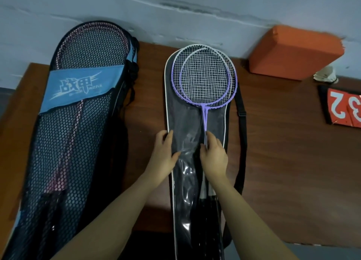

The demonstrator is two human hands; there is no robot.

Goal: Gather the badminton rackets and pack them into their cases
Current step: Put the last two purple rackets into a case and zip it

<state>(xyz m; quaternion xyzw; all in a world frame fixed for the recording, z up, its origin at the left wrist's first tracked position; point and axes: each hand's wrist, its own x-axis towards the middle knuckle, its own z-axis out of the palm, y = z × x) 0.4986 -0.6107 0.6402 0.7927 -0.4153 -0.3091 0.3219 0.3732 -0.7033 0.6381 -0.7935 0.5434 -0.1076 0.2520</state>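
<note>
Pinching the thin shafts of the purple rackets [204, 78] between thumb and fingertips, the right hand [214, 154] holds them over the open black case [181, 191], while the left hand [165, 152] curls its fingers over that case's clear front flap near the left edge. Both forearms reach forward from the lower frame, hands close together at the case's middle. By my reading the job is about half done: the blue mesh case [78, 123] on the wooden table [293, 162] already holds pinkish rackets, whereas the purple heads lie exposed atop their case, not yet covered or zipped.
</note>
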